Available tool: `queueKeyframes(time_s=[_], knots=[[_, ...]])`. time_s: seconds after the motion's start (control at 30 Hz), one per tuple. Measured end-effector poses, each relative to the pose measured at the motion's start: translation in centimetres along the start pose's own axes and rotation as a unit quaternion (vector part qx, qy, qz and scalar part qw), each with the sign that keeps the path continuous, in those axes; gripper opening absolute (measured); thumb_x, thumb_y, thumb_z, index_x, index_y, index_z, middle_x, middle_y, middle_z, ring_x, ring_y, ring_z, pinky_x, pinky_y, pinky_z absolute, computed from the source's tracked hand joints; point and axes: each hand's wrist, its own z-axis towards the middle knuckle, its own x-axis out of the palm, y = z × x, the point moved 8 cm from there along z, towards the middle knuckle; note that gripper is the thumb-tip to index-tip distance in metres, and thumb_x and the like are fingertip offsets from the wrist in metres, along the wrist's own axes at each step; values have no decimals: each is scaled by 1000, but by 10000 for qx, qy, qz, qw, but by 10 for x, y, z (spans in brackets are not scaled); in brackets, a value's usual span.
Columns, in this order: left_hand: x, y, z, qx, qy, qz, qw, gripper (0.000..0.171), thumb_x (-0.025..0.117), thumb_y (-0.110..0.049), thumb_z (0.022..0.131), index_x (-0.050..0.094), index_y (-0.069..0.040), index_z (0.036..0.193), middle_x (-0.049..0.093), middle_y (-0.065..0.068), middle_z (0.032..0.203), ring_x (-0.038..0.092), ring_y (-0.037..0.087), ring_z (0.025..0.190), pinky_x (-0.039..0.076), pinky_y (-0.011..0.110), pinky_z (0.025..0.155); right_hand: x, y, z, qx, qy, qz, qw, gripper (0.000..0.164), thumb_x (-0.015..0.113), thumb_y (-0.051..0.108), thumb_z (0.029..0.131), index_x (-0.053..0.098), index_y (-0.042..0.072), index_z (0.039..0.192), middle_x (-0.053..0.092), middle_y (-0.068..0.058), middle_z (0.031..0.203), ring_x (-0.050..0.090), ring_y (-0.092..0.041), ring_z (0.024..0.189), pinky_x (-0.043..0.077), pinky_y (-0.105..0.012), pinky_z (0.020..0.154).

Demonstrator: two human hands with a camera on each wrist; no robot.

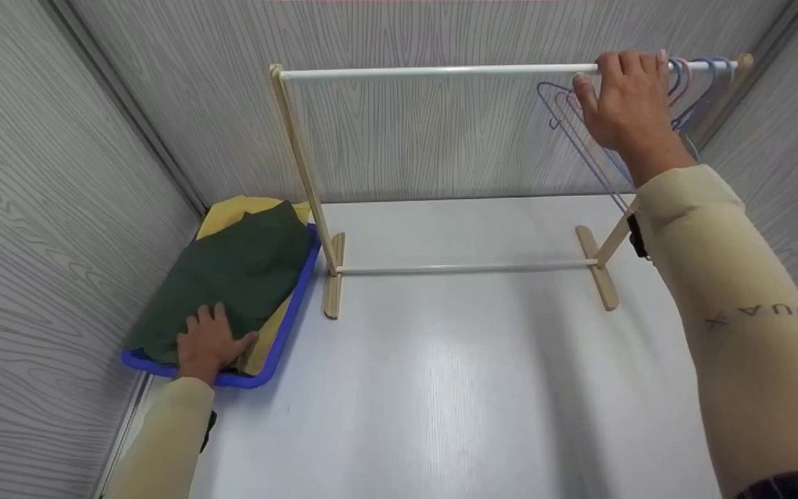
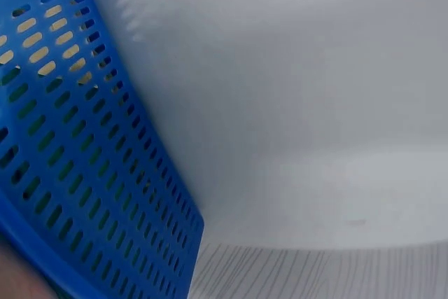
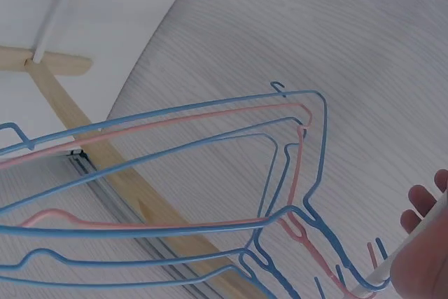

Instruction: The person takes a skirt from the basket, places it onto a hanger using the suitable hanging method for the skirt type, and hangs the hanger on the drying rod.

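My left hand (image 1: 208, 343) rests with fingers spread on a folded dark green cloth (image 1: 240, 267). This cloth lies over yellow cloth (image 1: 229, 211) in a blue basket (image 1: 281, 339), whose slotted side (image 2: 91, 145) fills the left of the left wrist view. My right hand (image 1: 629, 104) grips the white top rail (image 1: 440, 71) of a wooden rack near its right end, fingers over the rail. Just beside it, blue and pink hangers (image 3: 294, 218) hang from the rail, partly hidden behind the hand and forearm in the head view.
The rack's left wooden post (image 1: 298, 152) rises beside the basket. Its feet (image 1: 333, 291) stand on a white tabletop (image 1: 454, 388), joined by a low white bar (image 1: 468, 268). Grey wood-grain panels (image 1: 440, 138) enclose the back and sides.
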Motion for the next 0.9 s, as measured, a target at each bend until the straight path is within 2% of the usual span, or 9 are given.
queueKeyframes(time_s=[0.13, 0.27, 0.5, 0.57, 0.67, 0.77, 0.9], knots=[[5, -1, 6, 100, 420, 71, 9990, 95, 69, -43, 89, 21, 16, 147, 28, 44, 143, 34, 60, 127, 35, 72, 99, -3, 7, 10, 35, 411, -149, 9990, 65, 15, 49, 107, 31, -1, 145, 32, -29, 150, 14, -45, 150, -8, -55, 121], [13, 0, 11, 139, 758, 26, 9970, 88, 71, -34, 90, 25, 20, 142, 30, 44, 140, 35, 58, 125, 36, 69, 103, -1, 9, 13, 55, 826, -233, 9963, 66, 13, 47, 107, 27, -4, 146, 28, -33, 150, 10, -48, 149, -7, -58, 120], [30, -3, 11, 321, 841, -85, 9959, 50, 56, -13, 98, 38, 23, 126, 41, 43, 124, 45, 54, 115, 39, 62, 101, 5, 7, 12, 89, 1184, -376, 9922, 66, 13, 47, 107, 27, -7, 144, 29, -37, 146, 11, -52, 147, -4, -61, 119], [33, 0, 10, 245, 883, -131, 9957, 38, 52, -6, 97, 41, 22, 120, 46, 41, 117, 49, 51, 108, 42, 61, 97, 6, 9, 12, 49, 1167, -349, 9925, 66, 14, 47, 107, 28, -7, 143, 31, -37, 144, 13, -53, 146, -3, -61, 119], [35, 3, 11, 37, 995, -324, 9945, 29, 45, -7, 99, 44, 17, 114, 51, 36, 109, 53, 45, 99, 44, 58, 91, 5, 11, 12, 46, 1035, -328, 9941, 65, 14, 46, 107, 28, -6, 143, 32, -36, 143, 15, -53, 145, -2, -61, 119], [31, 5, 12, -72, 865, -519, 9949, 31, 34, -15, 103, 47, 12, 109, 55, 32, 104, 56, 43, 92, 44, 59, 87, 4, 13, 13, 45, 921, -307, 9953, 64, 14, 45, 107, 29, -6, 142, 33, -36, 141, 18, -52, 144, 1, -61, 119], [18, 6, 11, -4, 248, -519, 9983, 34, 30, -20, 103, 49, 8, 98, 58, 30, 94, 60, 47, 89, 44, 62, 83, 2, 16, 14, -2, 776, -323, 9965, 63, 14, 46, 107, 32, -6, 138, 36, -33, 137, 23, -51, 139, 7, -61, 117]])
